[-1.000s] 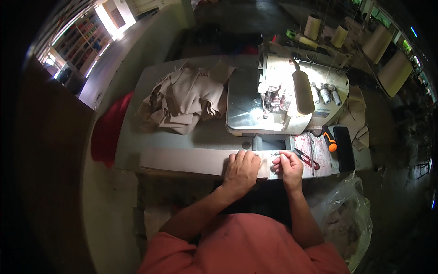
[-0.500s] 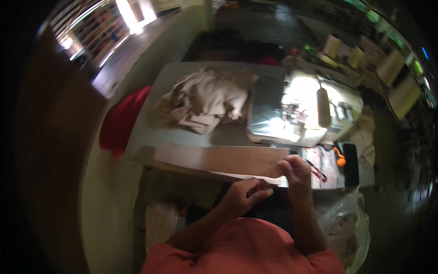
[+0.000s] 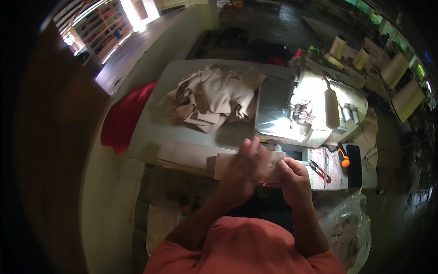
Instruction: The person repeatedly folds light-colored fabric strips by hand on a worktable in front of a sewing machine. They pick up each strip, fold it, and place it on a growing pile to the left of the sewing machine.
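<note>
A beige fabric piece [image 3: 222, 165] lies over the right part of a longer stack of beige strips [image 3: 187, 153] along the table's front edge. With thumb and fingers, my right hand [image 3: 295, 179] pinches the right end of the piece. Flat across its middle is my left hand [image 3: 246, 166], fingers stretched out and somewhat blurred by motion; it hides part of the fabric. Beyond them, a loose heap of beige fabric pieces [image 3: 212, 98] rests on the table.
A lit sewing machine [image 3: 278, 109] stands at the right of the table [image 3: 150, 123]. Red-handled snips [image 3: 321, 172], an orange-ended tool [image 3: 345, 162] and a dark phone-like slab [image 3: 353, 166] lie at the right front. Red cloth [image 3: 125, 118] hangs at left; a clear plastic bag [image 3: 349, 228] is below right.
My left hand has moved up from the table's edge onto the fabric. The fabric under my right hand now appears as a shorter piece. The view has shifted slightly.
</note>
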Demonstrator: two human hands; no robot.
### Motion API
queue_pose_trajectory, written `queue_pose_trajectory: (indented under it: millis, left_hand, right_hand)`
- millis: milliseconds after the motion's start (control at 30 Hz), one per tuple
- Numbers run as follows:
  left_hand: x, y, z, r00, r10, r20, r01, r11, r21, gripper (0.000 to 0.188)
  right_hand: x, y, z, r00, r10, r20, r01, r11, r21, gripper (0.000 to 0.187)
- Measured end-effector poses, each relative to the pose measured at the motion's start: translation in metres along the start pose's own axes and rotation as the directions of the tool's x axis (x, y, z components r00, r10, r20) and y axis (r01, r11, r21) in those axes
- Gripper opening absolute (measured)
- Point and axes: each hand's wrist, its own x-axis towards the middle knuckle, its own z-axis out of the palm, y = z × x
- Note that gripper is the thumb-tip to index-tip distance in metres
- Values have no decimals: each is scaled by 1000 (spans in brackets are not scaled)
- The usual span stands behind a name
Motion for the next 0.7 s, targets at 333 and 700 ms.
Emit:
queue_pose_trajectory:
  millis: [333,700]
  left_hand:
    - [22,-2,15,945,-77,318,244,812,-530,70]
    - [63,11,2,936,-238,260,338,812,-475,13]
  right_hand:
    - [-18,-2,-17,993,-105,53,116,949,-292,15]
    - [-14,-6,-24,995,-61,75,69,992,-109,12]
